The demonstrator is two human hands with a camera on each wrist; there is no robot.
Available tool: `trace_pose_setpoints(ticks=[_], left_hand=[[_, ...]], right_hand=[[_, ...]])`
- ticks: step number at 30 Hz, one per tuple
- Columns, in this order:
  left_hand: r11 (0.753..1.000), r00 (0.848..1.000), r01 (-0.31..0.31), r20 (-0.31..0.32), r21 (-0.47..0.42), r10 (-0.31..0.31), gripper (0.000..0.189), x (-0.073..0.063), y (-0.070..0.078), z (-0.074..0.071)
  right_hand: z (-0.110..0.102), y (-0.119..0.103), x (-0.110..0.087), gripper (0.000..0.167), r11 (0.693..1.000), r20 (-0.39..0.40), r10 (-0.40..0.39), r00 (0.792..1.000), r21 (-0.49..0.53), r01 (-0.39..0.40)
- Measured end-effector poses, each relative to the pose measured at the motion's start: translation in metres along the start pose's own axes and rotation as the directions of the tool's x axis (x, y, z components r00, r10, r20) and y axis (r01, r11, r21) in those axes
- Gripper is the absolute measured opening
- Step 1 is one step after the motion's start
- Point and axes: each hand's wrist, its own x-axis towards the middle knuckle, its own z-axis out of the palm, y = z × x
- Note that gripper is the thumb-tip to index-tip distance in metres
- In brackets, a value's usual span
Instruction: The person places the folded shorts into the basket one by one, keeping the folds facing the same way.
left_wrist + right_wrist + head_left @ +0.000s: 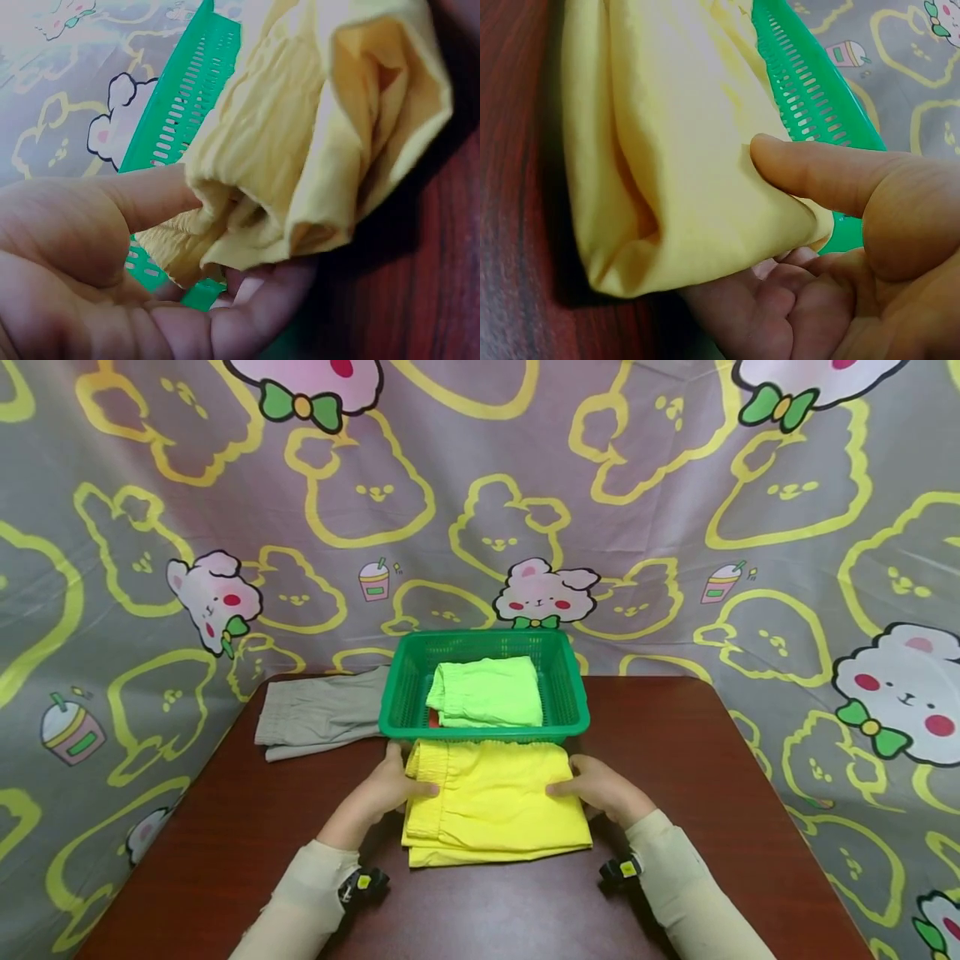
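Observation:
A folded pair of yellow shorts (498,802) with a gathered elastic waistband hangs between both hands, just in front of the green basket (483,732). At the waistband end my left hand (390,785) grips it, thumb on top and fingers underneath. My right hand (606,789) pinches the opposite end the same way. In the left wrist view the layers of the yellow cloth (262,127) gape at the fold. The right wrist view has the thumb pressed on the cloth (682,150) with fingers below. Inside the basket lies a folded bright green garment (491,693).
Left of the basket a folded grey garment (318,714) lies on the brown table (660,752). A bit of red shows under the green garment. Behind the table hangs a grey curtain (645,527) with cartoon prints.

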Motion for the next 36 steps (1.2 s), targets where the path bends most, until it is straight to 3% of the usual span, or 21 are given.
trace_pose_setpoints(ticks=[3, 4, 6, 10, 12, 17, 25, 32, 36], left_hand=[[0.998, 0.998, 0.050, 0.042, -0.034, -0.049, 0.124, 0.001, -0.001, -0.002], [0.997, 0.996, 0.061, 0.064, -0.050, -0.057, 0.120, 0.001, -0.001, -0.003], [0.994, 0.993, 0.071, 0.105, -0.082, -0.062, 0.103, 0.001, -0.002, -0.004], [0.984, 0.980, 0.055, 0.196, -0.170, -0.021, 0.050, 0.000, -0.003, -0.005], [0.981, 0.975, 0.046, 0.222, -0.190, -0.003, 0.044, -0.001, -0.003, -0.006], [0.980, 0.957, 0.014, 0.288, -0.200, 0.045, 0.057, -0.002, 0.000, -0.010], [0.980, 0.911, 0.011, 0.405, -0.199, 0.073, 0.069, -0.004, 0.002, -0.019], [0.990, 0.903, 0.017, 0.428, -0.137, 0.044, 0.071, -0.010, 0.005, -0.025], [0.994, 0.888, 0.008, 0.459, -0.109, 0.043, 0.062, -0.016, 0.009, -0.031]], right_hand=[[-0.001, 0.002, 0.002, 0.072, 1.000, 0.020, 0.010, 1.000, 0.015, -0.010], [-0.002, 0.002, 0.003, 0.073, 1.000, 0.024, 0.013, 1.000, 0.016, -0.013], [-0.002, 0.003, 0.004, 0.074, 1.000, 0.032, 0.018, 0.999, 0.011, -0.019], [-0.003, 0.004, 0.004, 0.072, 1.000, 0.034, 0.023, 0.999, 0.000, -0.023], [-0.004, 0.005, 0.004, 0.066, 1.000, 0.038, 0.021, 0.999, -0.011, -0.020], [-0.006, 0.003, 0.003, 0.056, 0.999, 0.058, 0.026, 0.998, -0.025, -0.025], [-0.012, -0.002, -0.003, 0.062, 0.999, 0.177, -0.003, 0.984, 0.036, -0.003], [-0.015, -0.004, -0.005, 0.062, 0.997, 0.245, -0.026, 0.969, 0.079, 0.007], [-0.016, -0.008, -0.010, 0.061, 0.997, 0.262, -0.032, 0.964, 0.076, 0.012]])
